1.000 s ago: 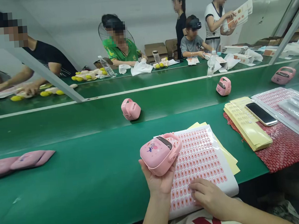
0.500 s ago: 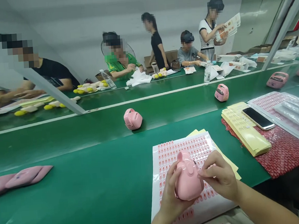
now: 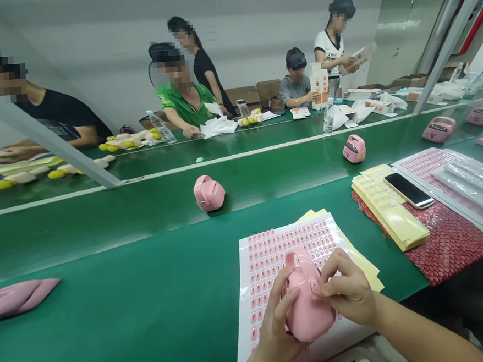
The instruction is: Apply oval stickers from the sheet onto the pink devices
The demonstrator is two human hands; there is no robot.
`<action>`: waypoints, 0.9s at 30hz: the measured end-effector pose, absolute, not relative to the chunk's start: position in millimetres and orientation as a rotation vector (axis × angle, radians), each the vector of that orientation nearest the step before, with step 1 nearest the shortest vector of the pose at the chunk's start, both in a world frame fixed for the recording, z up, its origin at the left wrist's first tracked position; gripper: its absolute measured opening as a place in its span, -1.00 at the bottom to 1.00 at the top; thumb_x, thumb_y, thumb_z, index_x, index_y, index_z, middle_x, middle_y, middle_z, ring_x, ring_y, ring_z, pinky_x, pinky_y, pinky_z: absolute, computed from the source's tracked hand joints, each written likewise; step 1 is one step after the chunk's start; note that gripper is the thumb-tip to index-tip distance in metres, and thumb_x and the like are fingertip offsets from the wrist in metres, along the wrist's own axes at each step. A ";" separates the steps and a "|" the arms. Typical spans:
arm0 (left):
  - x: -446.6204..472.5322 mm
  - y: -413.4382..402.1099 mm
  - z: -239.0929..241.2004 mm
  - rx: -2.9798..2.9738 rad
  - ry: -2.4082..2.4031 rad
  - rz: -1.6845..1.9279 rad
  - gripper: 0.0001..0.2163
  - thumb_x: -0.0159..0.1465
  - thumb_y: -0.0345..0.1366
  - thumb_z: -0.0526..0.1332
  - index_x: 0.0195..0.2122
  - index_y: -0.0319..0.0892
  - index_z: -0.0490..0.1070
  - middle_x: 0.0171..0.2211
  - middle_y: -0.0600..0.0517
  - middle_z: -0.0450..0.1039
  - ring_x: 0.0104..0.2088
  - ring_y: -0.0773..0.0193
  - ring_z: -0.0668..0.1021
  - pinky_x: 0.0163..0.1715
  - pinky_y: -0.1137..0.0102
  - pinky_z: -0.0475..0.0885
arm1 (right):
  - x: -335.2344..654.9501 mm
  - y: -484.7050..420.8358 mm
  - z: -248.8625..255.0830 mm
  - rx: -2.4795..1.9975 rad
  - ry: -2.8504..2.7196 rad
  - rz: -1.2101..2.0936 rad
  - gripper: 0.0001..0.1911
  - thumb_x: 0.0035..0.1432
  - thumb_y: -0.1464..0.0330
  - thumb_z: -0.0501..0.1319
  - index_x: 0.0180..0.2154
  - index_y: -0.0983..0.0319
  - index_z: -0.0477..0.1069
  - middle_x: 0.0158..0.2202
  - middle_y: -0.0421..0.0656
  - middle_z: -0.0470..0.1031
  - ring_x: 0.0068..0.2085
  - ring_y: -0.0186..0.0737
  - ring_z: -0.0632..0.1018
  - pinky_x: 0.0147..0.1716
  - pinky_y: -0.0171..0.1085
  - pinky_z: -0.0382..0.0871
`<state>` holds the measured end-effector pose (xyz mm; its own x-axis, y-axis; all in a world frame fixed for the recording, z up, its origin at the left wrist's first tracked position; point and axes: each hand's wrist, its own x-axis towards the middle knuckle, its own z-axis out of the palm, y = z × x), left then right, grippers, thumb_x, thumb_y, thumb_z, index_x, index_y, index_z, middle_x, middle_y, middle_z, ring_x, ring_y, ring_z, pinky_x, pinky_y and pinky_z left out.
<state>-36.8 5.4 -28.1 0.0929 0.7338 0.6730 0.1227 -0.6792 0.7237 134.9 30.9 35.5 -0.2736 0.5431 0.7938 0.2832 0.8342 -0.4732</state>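
Since half a second ago, both hands have drawn the pink handbag-shaped toy (image 3: 308,303) slightly lower and closer to the body, and a person in black at the far side has walked leftward. Nearest the camera, the left hand (image 3: 276,324) cups the toy from the left and below, its grip closed around the body. From the right, the right hand (image 3: 346,289) pinches at the toy's upper edge, fingertips pressed against it, grip closed on the toy. Under the toy lies a white sticker sheet (image 3: 271,250) covered in rows of small pink labels, resting on the green bench (image 3: 150,297) over some yellow paper. To the right sits a stack of yellow backing sheets (image 3: 388,215) with a dark phone (image 3: 408,190) just beside it, on red bubble wrap (image 3: 448,244). Farther off, two more pink toys, one (image 3: 209,193) in the middle and another (image 3: 354,149) to the right, stand on the conveyor belt. Beyond, several people work at the opposite bench.
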 end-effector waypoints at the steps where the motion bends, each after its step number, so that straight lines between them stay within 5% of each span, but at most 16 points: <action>1: -36.9 5.0 -28.1 1.819 0.849 1.642 -0.24 -0.26 -0.61 0.39 -0.01 0.09 0.34 0.09 -0.10 0.29 0.08 -0.08 0.34 -0.01 0.07 0.27 | 134.8 31.0 35.5 -0.622 -1.875 0.306 -0.84 0.11 0.48 0.16 -0.50 0.21 0.33 -0.50 -0.20 0.34 -0.44 -0.35 0.34 -0.50 -0.32 0.31; 7: -37.5 5.0 -30.3 1.752 0.883 1.712 -0.32 -0.29 -0.59 0.42 -0.10 0.05 0.40 0.02 -0.12 0.36 0.02 -0.11 0.41 -0.06 0.03 0.32 | 135.8 33.7 36.5 -0.668 -1.897 0.519 -0.83 0.07 0.43 0.22 -0.54 0.21 0.34 -0.49 -0.22 0.34 -0.44 -0.38 0.37 -0.51 -0.36 0.31; 14: -41.8 7.2 -26.5 2.312 0.938 1.563 -0.26 -0.04 -0.49 0.33 0.16 -0.05 0.05 0.14 -0.27 0.16 0.10 -0.11 0.32 -0.13 0.04 0.41 | 140.6 40.6 40.8 -0.676 -1.993 0.618 -0.72 0.10 0.27 0.20 -0.59 0.24 0.38 -0.50 -0.21 0.31 -0.44 -0.38 0.35 -0.50 -0.38 0.29; 27: -37.6 1.5 -43.1 2.150 0.965 1.570 -0.17 -0.14 -0.36 0.41 0.16 -0.07 0.03 0.11 -0.27 0.15 0.08 -0.13 0.33 -0.11 0.01 0.39 | 158.9 42.9 40.0 -0.489 -2.306 0.465 -0.76 0.14 0.27 0.16 -0.27 0.28 0.50 -0.31 -0.06 0.32 -0.25 -0.30 0.36 -0.25 -0.32 0.32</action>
<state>-37.6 1.5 -43.1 0.1733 0.6740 0.7181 0.3359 -0.7259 0.6002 158.9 42.9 40.0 -0.6672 0.4704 0.5775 0.2096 0.8626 -0.4604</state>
